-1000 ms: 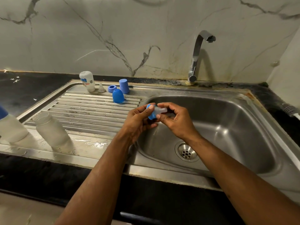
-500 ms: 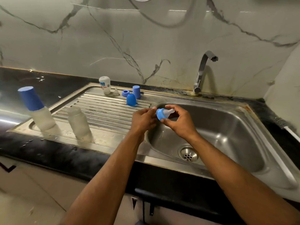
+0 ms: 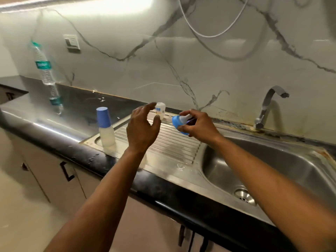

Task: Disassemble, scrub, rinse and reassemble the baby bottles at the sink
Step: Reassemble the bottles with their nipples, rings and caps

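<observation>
Marble wall behind, steel sink in dark desk. Right hand pinching blue collar with teat above drainboard. Left hand hovering loose, holding nothing. Reassembling, I am judging; next move needing open bottle body under collar. Capped bottle standing left.

- The collar is blue, with a clear whitish teat.
- The baby bottle is milky with a blue cap.
- The wall is white marble with grey veins.
- The desk is glossy black.
- The sink is steel grey, its drainboard ribbed.
- The water bottle is clear with green bands.
</observation>
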